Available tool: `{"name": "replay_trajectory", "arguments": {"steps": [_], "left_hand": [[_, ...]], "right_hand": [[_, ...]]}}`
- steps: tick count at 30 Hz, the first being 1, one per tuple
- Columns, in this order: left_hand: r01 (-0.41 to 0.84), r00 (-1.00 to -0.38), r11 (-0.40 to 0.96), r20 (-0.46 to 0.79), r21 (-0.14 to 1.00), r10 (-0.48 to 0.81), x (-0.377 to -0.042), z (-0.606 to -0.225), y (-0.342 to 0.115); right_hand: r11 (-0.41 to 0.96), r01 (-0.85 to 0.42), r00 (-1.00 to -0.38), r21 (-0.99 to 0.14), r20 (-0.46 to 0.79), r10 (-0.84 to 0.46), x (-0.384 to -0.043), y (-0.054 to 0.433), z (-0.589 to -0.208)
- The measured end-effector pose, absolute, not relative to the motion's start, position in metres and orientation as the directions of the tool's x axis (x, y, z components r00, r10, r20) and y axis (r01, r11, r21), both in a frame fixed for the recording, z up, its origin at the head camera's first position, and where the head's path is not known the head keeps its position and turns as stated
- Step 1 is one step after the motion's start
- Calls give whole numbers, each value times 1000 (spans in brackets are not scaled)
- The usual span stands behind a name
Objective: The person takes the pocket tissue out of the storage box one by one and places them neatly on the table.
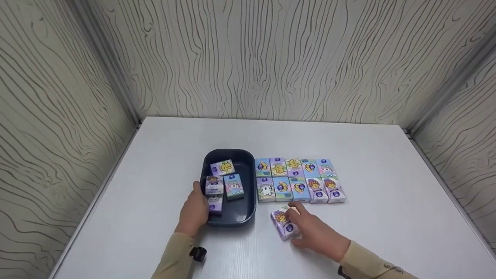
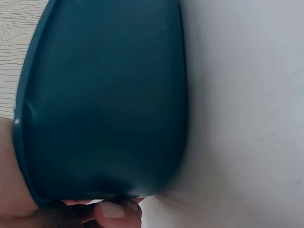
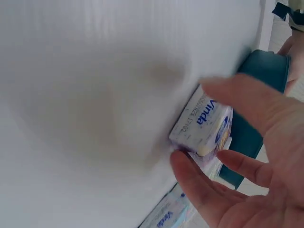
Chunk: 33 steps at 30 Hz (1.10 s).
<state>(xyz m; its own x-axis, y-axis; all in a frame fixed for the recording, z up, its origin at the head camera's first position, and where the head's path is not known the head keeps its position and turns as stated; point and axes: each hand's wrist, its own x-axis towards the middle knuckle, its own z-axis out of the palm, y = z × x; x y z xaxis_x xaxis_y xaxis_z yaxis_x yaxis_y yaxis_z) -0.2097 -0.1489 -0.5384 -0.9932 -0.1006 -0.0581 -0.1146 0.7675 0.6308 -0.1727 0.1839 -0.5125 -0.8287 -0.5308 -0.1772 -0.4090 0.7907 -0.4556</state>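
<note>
At its left side a dark teal plastic tub [image 1: 240, 217] is gripped by my left hand [image 1: 195, 209]; the left wrist view shows fingertips [image 2: 114, 210] at the edge of the tub wall [image 2: 109, 95]. Inside the tub lie several small tissue packs [image 1: 233, 186]. My right hand [image 1: 316, 232] holds a purple-and-white tissue pack [image 1: 282, 221] just in front of the rows, its fingers and thumb curled around it. Up close in the right wrist view, "Vinda" reads on the end of that pack [image 3: 202, 118], between thumb and fingers of the right hand [image 3: 256, 156].
Right of the tub, two rows of tissue packs [image 1: 300, 180] stand side by side, nearly against the tub's wall. All of it rests on a white table [image 1: 372, 155], bordered by wood-grain panels [image 1: 255, 58] at the back and sides.
</note>
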Motion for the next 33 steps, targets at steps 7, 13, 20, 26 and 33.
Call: {"name": "replay_trajectory", "arguments": {"steps": [7, 13, 20, 26, 33], "left_hand": [[-117, -993, 758, -62, 641, -101, -210, -539, -151], [-108, -994, 770, -48, 629, -100, -210, -539, -151], [-105, -994, 778, -36, 620, -106, -209, -537, -149], [-118, -992, 766, -49, 632, -113, -211, -539, -149], [-127, -992, 760, -58, 637, -117, -210, -539, -149]], "right_hand": [[784, -468, -835, -408, -89, -544, -174, 162, -518], [777, -482, -832, -405, -68, -551, -180, 151, -520], [769, -493, -833, -408, -34, -552, -185, 144, -522], [770, -488, -839, -411, -23, -544, -189, 143, -522], [766, -497, -838, -407, -2, -545, -189, 142, -522]]}}
